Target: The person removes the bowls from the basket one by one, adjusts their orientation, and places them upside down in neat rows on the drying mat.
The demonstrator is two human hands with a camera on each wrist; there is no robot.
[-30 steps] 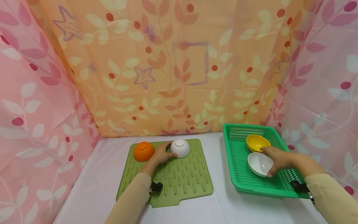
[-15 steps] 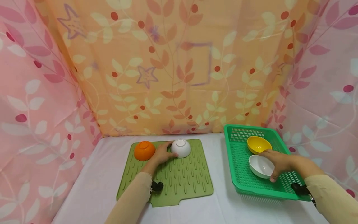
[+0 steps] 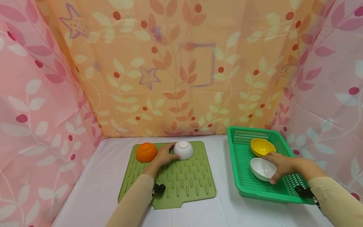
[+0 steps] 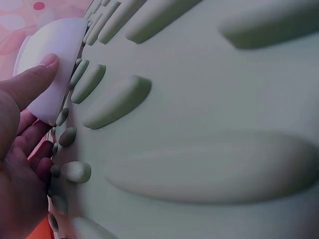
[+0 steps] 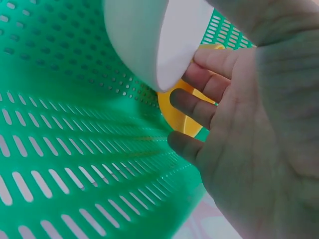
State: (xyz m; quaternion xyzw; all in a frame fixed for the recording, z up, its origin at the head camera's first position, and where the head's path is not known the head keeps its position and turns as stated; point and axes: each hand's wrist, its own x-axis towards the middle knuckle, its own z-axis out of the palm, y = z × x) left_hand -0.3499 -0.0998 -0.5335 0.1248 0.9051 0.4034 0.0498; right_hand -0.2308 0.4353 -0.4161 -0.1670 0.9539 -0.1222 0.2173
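Observation:
On the green ridged drying mat (image 3: 193, 183), a white bowl (image 3: 185, 150) lies upside down. My left hand (image 3: 164, 155) holds it from its left side; in the left wrist view the thumb (image 4: 40, 74) presses on its outer wall and the fingers reach round below. An orange bowl (image 3: 146, 152), also upside down, is left of that hand. Inside the green basket (image 3: 236, 176), my right hand (image 3: 283, 164) grips a second white bowl (image 3: 262, 170) at its right rim, tilted. A yellow bowl (image 3: 262, 147) sits behind it, just past my fingertips (image 5: 179, 142).
A white cloth (image 3: 99, 183) covers the table under the mat and basket. The basket has raised slotted walls around the bowls. A patterned orange curtain (image 3: 170, 94) closes the back, with pink curtains (image 3: 34, 126) at both sides.
The right hand and the white bowl in the basket have shifted slightly, and the thumb has come back to the bowl's rim. The left hand stays at its bowl.

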